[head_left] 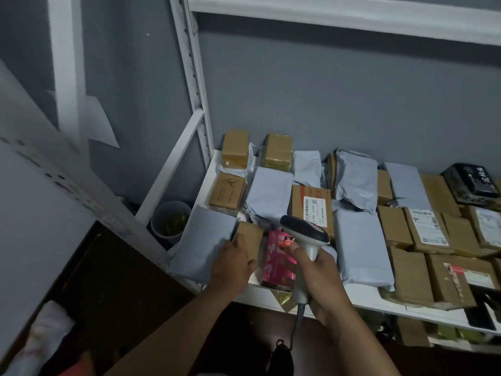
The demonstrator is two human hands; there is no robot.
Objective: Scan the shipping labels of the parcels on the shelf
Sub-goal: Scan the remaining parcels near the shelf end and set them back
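Scanner (pixel 305 234) gripped in right hand (pixel 320 278), fingers wrapped round the pale handle, dark head pointing away toward the middle of the shelf (pixel 360 295). Cable hangs from the handle base down past the shelf's near edge.

Left hand (pixel 233 263) rests on a small brown carton (pixel 250 240) at the near left of the shelf, fingers curled over its top; the fingertips also touch the edge of the grey poly mailer (pixel 204 240) lying just left of it. Whether the carton is being lifted or only steadied cannot be told.

Pink packet (pixel 276 260) lies between the two hands, partly hidden behind the scanner hand.

Parcels cover the shelf: brown cartons and grey mailers packed edge to edge, reaching to the far wall. Most show no label face-up. One carton with a white barcode label (pixel 314 210) sits just beyond the scanner head; two more labelled cartons lie to the right (pixel 427 226).

Step in hand, as judged: working the near-left corner, left hand readying a parcel while the scanner is held ready. No beam visible on any label.

Next move likely calls for turning the brown carton to expose its label, or aiming at the labelled carton directly ahead; scanner head needs tilting down onto the barcode.

Grey bucket (pixel 169 219) stands on the floor left of the shelf frame.
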